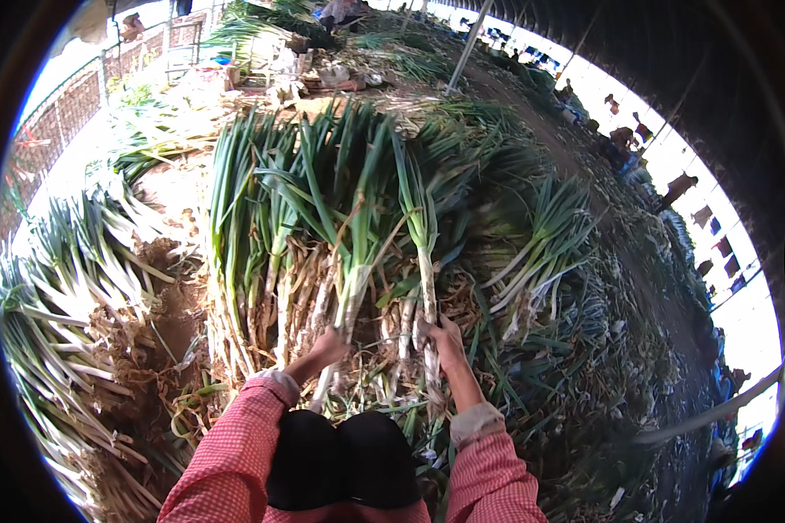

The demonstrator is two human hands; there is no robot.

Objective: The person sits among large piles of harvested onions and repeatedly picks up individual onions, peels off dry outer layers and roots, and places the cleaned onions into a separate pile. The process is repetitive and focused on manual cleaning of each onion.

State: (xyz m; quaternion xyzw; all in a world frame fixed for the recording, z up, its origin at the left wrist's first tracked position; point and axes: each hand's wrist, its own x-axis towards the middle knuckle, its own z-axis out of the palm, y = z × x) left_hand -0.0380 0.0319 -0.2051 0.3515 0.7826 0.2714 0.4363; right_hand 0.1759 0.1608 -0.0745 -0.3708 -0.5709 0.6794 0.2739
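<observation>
My left hand (pixel 330 346) is closed around the pale lower stalk of a large green onion (pixel 356 287), whose green leaves point away from me. To the right, my right hand (pixel 439 332) grips another long green onion (pixel 425 268) low on its white stem, with its roots hanging below. Beyond and between both hands lies a wide row of unpeeled green onions (pixel 288 261), with dry brown skins on their stems. Fingertips of both hands are partly hidden by the stalks.
Cleaner white-stemmed green onions (pixel 72 327) are piled at the left, roots inward. A smaller bunch (pixel 543 248) lies at the right. Leaf scraps (pixel 589 392) cover the ground there. A metal pole (pixel 469 49) stands farther back. At the top, a person (pixel 343 13) is partly visible.
</observation>
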